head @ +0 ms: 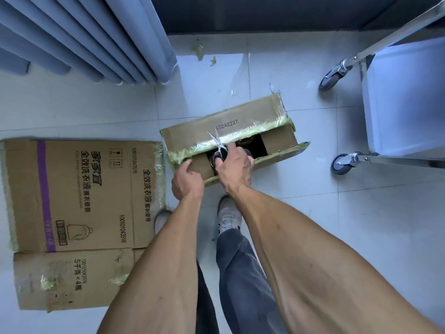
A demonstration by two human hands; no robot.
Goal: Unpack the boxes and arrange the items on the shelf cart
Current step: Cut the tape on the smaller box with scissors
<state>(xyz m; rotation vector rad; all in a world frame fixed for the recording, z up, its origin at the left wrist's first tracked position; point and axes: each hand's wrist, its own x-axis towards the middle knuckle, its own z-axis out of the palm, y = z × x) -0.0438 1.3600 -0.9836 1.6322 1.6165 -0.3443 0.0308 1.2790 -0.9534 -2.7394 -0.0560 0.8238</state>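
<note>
A small brown cardboard box (243, 121) lies on the tiled floor ahead of my feet. Its top flaps are parted along a seam of torn greenish tape, and dark contents show through the gap. My right hand (234, 169) is shut on black-handled scissors (218, 144), blades open and pointing up-left over the far flap. My left hand (187, 180) grips the box's near left flap edge. The shelf cart (399, 97) stands at the right, with steel legs and grey caster wheels.
A large flat laundry-detergent carton (79, 196) lies on the floor to the left, with another box (72, 280) below it. Blue-grey curtains (91, 37) hang at the upper left. Tape scraps (199, 50) litter the floor by the dark wall base.
</note>
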